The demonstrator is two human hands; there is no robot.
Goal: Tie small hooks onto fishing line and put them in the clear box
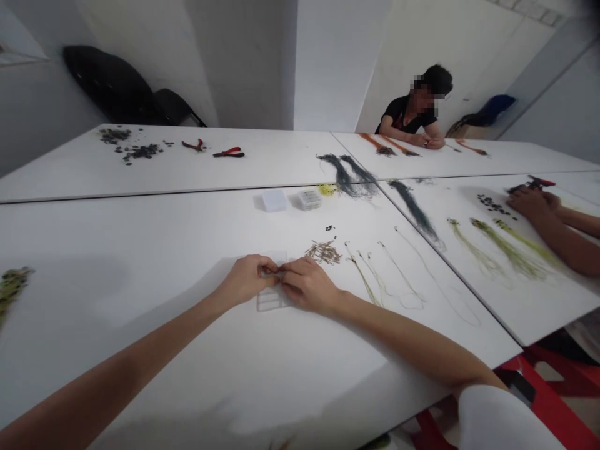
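Observation:
Above a clear plastic compartment box point(270, 304), my left hand point(248, 278) and my right hand point(309, 284) meet with their fingertips pinched together. Whatever sits between the fingers is too small or hidden to make out. The box lies on the white table, partly covered by both hands. Just beyond my right hand is a loose pile of small copper-coloured pieces point(323, 252), with a few tiny black bits point(329, 229) behind it. To the right, several pale lines with small hooks at their ends point(363, 275) lie spread out.
Two small plastic boxes, one white point(274, 201) and one compartmented point(309, 200), stand farther back near yellow bits point(327, 189). Dark green line bundles point(344, 178) cross the table seam. Red-handled pliers point(229, 152) lie far left. A co-worker's hands point(534, 203) are at right; another person point(415, 115) sits opposite.

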